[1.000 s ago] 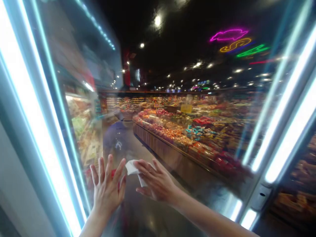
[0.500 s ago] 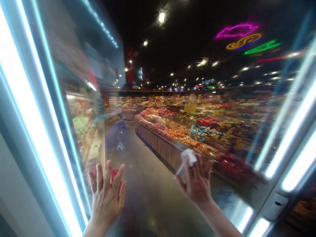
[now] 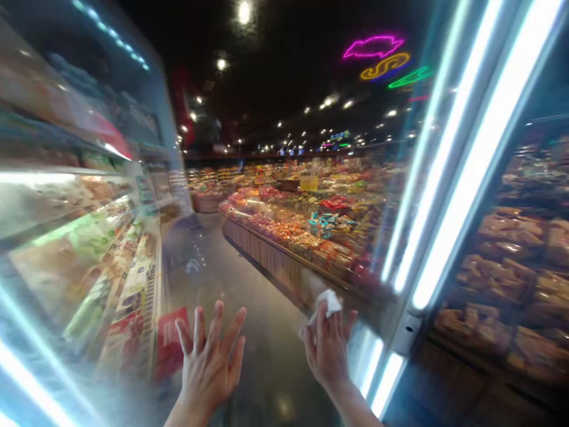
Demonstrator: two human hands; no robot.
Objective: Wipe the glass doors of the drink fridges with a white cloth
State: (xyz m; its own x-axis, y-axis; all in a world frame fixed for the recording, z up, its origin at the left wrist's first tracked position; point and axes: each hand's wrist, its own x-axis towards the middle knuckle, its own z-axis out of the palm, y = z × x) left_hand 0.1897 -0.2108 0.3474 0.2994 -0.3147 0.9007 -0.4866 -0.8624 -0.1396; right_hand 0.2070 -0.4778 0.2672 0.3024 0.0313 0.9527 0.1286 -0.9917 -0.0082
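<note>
My left hand (image 3: 210,356) is raised at the lower middle with its fingers spread, palm away from me, and holds nothing. It appears to rest against a clear glass pane, though contact is hard to make out. To the right, my right hand (image 3: 329,350) presses a crumpled white tissue (image 3: 329,301) under its fingers, also against the pane. Part of the tissue shows above the fingertips; the rest is hidden behind the hand. Bright white light strips (image 3: 484,160) run along the frame at the pane's right side.
Behind the glass, a grey floor aisle (image 3: 249,290) runs between an open refrigerated shelf (image 3: 146,267) on the left and a long bin of packaged goods (image 3: 284,228). A red panel (image 3: 169,341) stands beside the shelf. Neon signs (image 3: 384,64) glow above. More packages (image 3: 498,261) lie at the right.
The view has swung to the left side's shelf less covered by light strips; the right frame sits further left. My right hand and tissue sit lower and further left in view, my left hand slightly right.
</note>
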